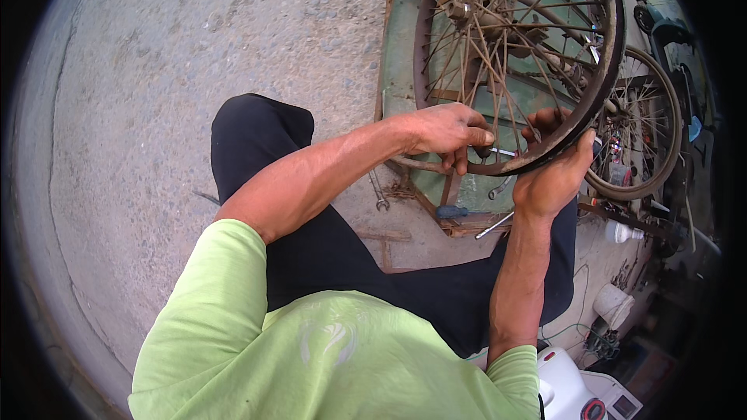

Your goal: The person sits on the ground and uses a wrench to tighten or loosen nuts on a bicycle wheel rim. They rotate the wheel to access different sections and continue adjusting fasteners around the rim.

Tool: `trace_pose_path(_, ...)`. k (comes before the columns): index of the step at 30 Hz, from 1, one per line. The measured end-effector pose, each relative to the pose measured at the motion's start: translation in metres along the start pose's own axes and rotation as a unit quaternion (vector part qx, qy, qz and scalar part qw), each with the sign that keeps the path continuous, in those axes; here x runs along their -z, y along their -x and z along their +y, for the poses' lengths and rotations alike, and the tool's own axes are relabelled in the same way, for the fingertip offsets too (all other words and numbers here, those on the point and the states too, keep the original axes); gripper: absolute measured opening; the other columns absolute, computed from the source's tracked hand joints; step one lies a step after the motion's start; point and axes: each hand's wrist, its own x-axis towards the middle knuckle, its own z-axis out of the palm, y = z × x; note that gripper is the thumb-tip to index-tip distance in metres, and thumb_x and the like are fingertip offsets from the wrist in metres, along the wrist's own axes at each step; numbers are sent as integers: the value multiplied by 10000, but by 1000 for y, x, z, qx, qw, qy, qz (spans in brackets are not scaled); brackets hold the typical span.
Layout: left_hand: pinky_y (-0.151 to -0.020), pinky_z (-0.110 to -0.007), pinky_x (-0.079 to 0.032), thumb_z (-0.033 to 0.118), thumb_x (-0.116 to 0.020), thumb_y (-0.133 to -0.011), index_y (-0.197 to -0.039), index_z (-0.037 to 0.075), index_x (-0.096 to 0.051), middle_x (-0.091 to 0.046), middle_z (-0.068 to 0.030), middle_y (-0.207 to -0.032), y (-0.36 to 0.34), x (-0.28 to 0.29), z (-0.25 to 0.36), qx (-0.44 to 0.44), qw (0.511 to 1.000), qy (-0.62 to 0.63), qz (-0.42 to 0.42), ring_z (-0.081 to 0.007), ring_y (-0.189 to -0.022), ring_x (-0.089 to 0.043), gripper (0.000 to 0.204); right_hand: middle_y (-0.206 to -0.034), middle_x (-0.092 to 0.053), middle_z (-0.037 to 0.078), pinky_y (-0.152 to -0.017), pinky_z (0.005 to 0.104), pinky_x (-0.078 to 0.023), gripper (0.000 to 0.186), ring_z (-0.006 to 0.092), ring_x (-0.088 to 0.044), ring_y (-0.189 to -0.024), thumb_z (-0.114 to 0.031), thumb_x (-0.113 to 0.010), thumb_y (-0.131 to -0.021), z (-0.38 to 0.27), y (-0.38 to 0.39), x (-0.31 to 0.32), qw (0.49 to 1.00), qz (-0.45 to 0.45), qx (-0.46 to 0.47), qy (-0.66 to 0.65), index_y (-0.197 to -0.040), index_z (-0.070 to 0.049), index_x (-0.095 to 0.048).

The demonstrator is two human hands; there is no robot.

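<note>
Left hand (450,134) is curled tight, fingers pinched on a small silver tool (502,152) at a spoke near the rim. Right hand (554,171) wraps the bottom edge of the bicycle wheel (520,54), thumb over the rim, gripping firmly. The wheel stands nearly upright, leaning away over a green metal tray (401,54). A wrench (379,193) and a screwdriver (453,211) lie on the concrete just below.

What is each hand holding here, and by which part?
The right hand grips the bicycle wheel by its lower rim. The left hand pinches a small metal tool at the spokes near the rim; its exact grip is unclear.
</note>
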Motion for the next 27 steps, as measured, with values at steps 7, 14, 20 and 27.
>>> trace_pose_path(7,-539,-284,-574,201,-533,-1093,-1431,-116,-526,-697,-128,-934,-17,5,-14,24,990,126,-51,-192,-687,-743,463,-1091,-701,104,-870,414,-518,538,251,-667,-1023,-535,-395,-1126,-1,-3,2,1000,-15,-1,-4,-1246,-56,-607)
trace_pose_path(14,-547,-257,-588,217,-560,-1124,-1483,-117,-475,-696,-106,-947,-24,7,-32,-44,974,196,-105,-158,-728,-756,498,-1073,-708,100,-849,402,-522,537,246,-672,-1015,-538,-412,-1123,-3,-4,-3,1000,-1,15,14,-1259,-57,-610)
trace_pose_path(20,-563,-267,-558,267,-638,-1094,-1486,-68,-517,-667,-60,-918,-21,7,-32,-64,974,190,-107,-121,-642,-678,530,-1054,-712,97,-829,382,-524,531,241,-676,-996,-532,-416,-1125,-5,-7,0,1000,-13,11,-1,-1254,-58,-617)
trace_pose_path(27,-549,-281,-482,450,-756,-1003,-1352,-25,-647,-637,-44,-906,-23,4,-32,-83,990,95,-56,-99,-591,-577,599,-1030,-704,87,-796,363,-518,522,230,-673,-974,-513,-398,-1132,-8,-7,-11,999,22,27,29,-1266,-61,-621)
